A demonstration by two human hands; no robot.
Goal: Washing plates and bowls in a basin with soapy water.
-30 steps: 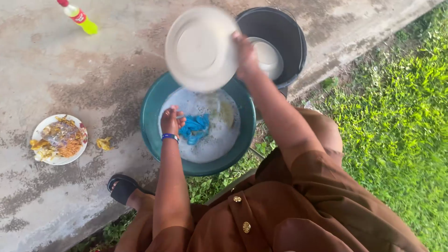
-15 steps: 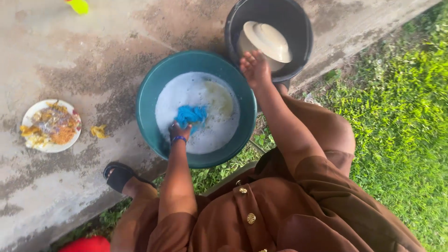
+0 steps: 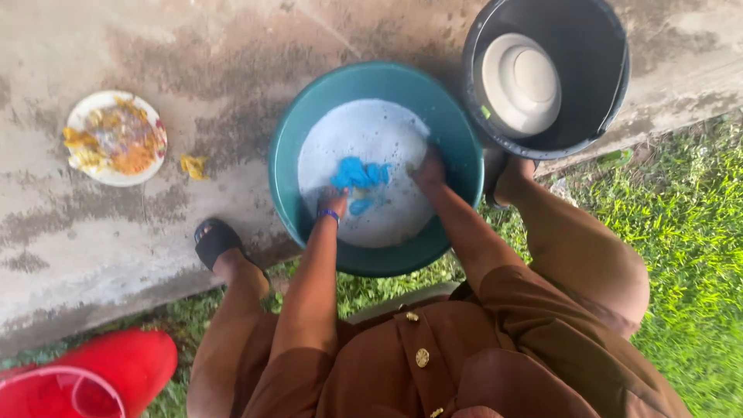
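Note:
A teal basin (image 3: 288, 155) of white soapy water stands on the concrete in front of me. My left hand (image 3: 333, 203), with a blue wristband, grips a blue cloth (image 3: 357, 173) at the foam's surface. My right hand (image 3: 428, 169) is dipped into the suds at the basin's right side, close to the cloth, and foam hides its fingertips. A black bucket (image 3: 596, 116) beyond the basin to the right holds a white plate (image 3: 520, 83) lying upside down.
A white plate of food scraps (image 3: 116, 138) sits on the concrete at the left, with a yellow scrap (image 3: 193, 165) beside it. A red plastic container (image 3: 85, 375) lies at the lower left. Grass (image 3: 689, 232) covers the right side. My sandalled foot (image 3: 217, 241) rests by the basin.
My right hand let the white plate go into the black bucket, then came down into the basin's suds. My left hand kept the blue cloth. The view shifted left and down.

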